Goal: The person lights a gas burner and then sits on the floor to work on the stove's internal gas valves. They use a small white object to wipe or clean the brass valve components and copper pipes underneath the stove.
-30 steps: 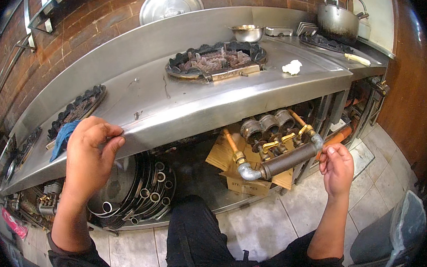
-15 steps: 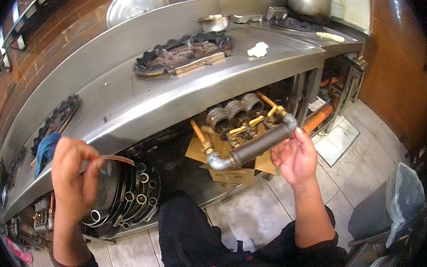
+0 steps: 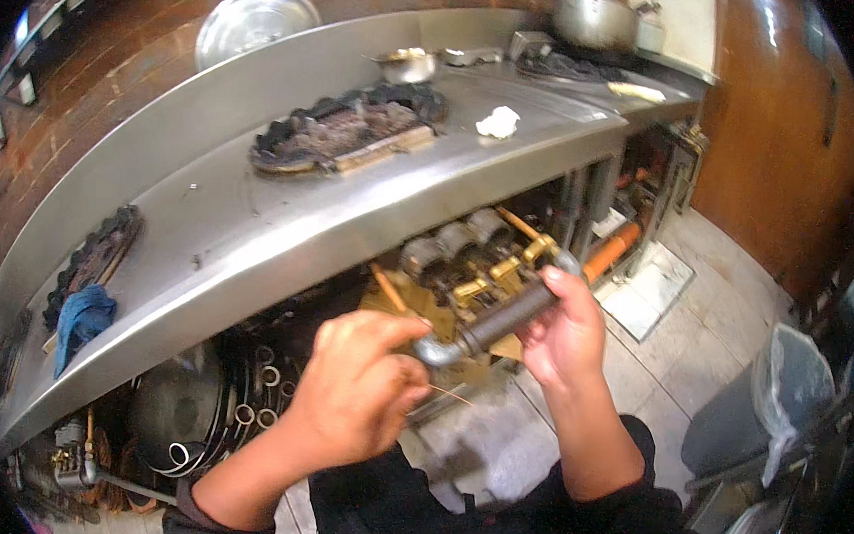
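My right hand (image 3: 570, 339) is closed round the right end of a gas pipe manifold, a dark iron pipe (image 3: 508, 317) with grey elbows and brass valves (image 3: 503, 271). Its thumb lies on top near the far elbow. My left hand (image 3: 357, 387) is closed beside the near grey elbow (image 3: 437, 352), the index finger against or just over it. A thin copper-coloured wire (image 3: 451, 394) sticks out of the left hand's curled fingers to the right. Behind the valves, several round burner bodies (image 3: 457, 239) sit under the counter. My left hand hides part of the manifold's left end.
Along the steel counter (image 3: 279, 240) are charred burner grates (image 3: 347, 132), a blue cloth (image 3: 84, 325), a crumpled white wad (image 3: 499, 122), a small metal pan (image 3: 406, 65) and a large pot (image 3: 595, 21). Stacked pans (image 3: 181, 403) fill the shelf below left. A grey bin (image 3: 738, 397) stands right.
My left hand has moved right from beside the counter's left part to the manifold's near elbow, carrying the thin wire. The right hand has closed more round the pipe. The view has shifted slightly.
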`<state>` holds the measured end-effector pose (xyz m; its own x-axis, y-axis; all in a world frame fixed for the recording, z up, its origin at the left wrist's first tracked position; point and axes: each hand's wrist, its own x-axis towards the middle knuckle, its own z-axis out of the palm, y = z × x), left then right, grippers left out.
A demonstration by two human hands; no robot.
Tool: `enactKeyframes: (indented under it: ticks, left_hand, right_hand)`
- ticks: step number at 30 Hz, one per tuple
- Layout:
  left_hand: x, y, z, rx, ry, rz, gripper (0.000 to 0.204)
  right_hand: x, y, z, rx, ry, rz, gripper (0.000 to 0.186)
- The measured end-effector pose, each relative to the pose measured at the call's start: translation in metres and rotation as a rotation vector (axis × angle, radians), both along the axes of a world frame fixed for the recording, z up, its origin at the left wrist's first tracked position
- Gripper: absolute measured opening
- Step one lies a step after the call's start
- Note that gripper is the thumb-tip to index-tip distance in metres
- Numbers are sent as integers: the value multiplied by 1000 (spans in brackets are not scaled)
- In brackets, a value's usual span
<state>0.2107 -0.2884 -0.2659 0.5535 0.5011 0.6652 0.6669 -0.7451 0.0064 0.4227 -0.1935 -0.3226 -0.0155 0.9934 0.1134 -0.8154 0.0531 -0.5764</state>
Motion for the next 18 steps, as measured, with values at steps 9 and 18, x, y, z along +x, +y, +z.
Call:
enactKeyframes:
  ticks: [9, 18]
  left_hand:
    - [-11, 15, -24, 16, -59, -82, 25]
    - [-19, 31, -44, 118, -137, -113, 19]
  right_hand:
    - [0, -14, -1, 26, -81, -12, 16]
    - [85, 5, 14, 236, -916, 93, 27]
